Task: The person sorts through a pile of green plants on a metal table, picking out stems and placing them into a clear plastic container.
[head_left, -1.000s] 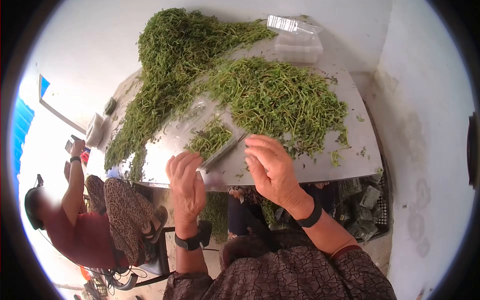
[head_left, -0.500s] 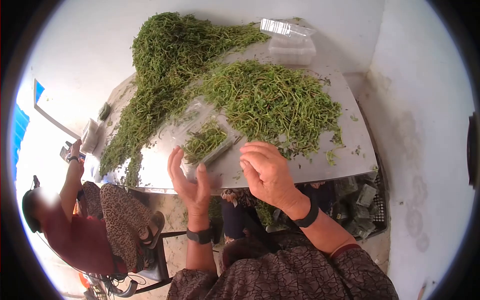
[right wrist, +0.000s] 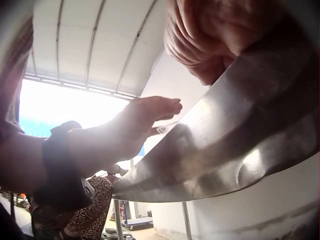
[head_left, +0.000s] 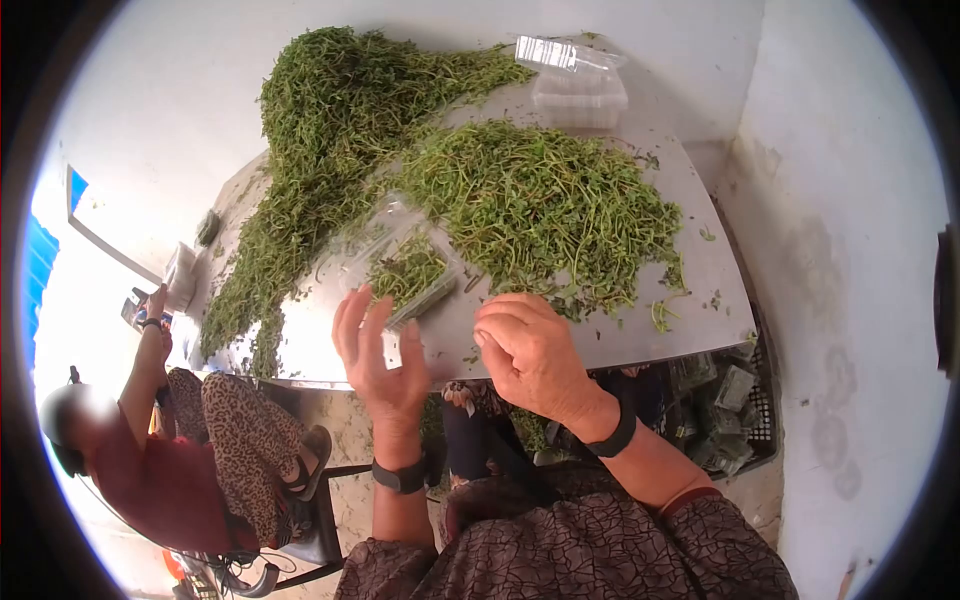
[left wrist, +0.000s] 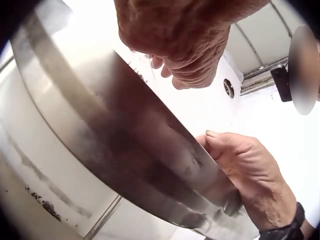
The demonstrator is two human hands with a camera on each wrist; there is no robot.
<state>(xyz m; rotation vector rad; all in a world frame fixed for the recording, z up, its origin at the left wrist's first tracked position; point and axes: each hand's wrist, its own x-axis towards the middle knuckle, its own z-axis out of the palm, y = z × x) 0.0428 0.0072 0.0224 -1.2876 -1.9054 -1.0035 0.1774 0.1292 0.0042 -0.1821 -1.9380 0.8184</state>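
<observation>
A clear plastic clamshell box [head_left: 436, 296] lies on the metal table with its lid folded back, partly filled with green leafy stems [head_left: 408, 268]. My left hand [head_left: 385, 355] is at the box's near side, fingers loosely bent and thumb apart, with no object visible in it. To the right of the box, near the table's front edge, my right hand [head_left: 540, 355] has its fingers curled and thumb tip close to the index finger. I cannot tell whether it pinches something small. A broad heap of the same greens [head_left: 560, 210] spreads just beyond the right hand.
A taller pile of greens [head_left: 340, 100] covers the table's back left. Stacked clear boxes [head_left: 580, 98] stand at the back. Below the table's right side, a black crate [head_left: 765, 420] holds several filled boxes [head_left: 735, 388]. Another person [head_left: 170, 470] sits at the left.
My left hand drew back from the box and its thumb spread from the fingers. My right hand's fingers have curled in, and it moved slightly left.
</observation>
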